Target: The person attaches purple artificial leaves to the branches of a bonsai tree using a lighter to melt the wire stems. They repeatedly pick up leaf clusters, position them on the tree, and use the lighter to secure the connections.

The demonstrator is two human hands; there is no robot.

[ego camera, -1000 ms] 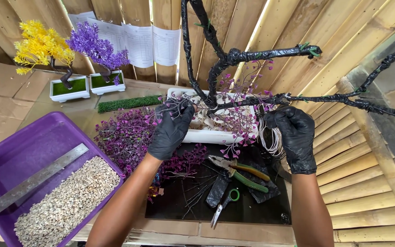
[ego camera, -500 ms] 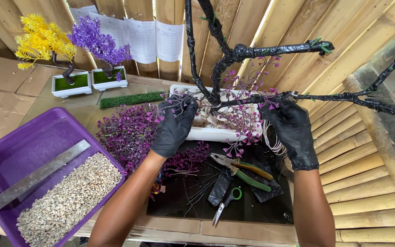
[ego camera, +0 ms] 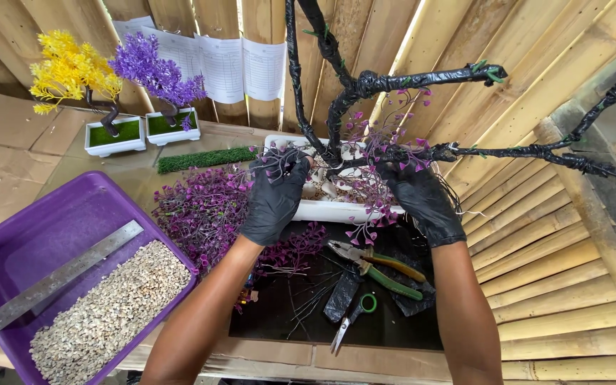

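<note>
Both my hands wear black gloves. My left hand [ego camera: 274,196] pinches a small sprig of purple artificial leaves [ego camera: 274,155] on thin wire stems, just left of a black-wrapped artificial tree trunk [ego camera: 308,100]. My right hand [ego camera: 422,199] grips a lower black branch [ego camera: 536,152] where purple leaf sprigs [ego camera: 383,142] hang. The tree stands in a white rectangular pot [ego camera: 336,210] filled with pale stones.
A heap of purple foliage [ego camera: 204,210] lies left of the pot. Pliers [ego camera: 376,267], scissors [ego camera: 351,324] and wire bits rest on a black mat. A purple tray [ego camera: 30,235] holds gravel and a metal ruler. Yellow [ego camera: 73,68] and purple [ego camera: 155,71] mini trees stand behind.
My right hand has shifted slightly left along the lower branch. My left hand stays by the trunk with the sprig, fingers raised a little.
</note>
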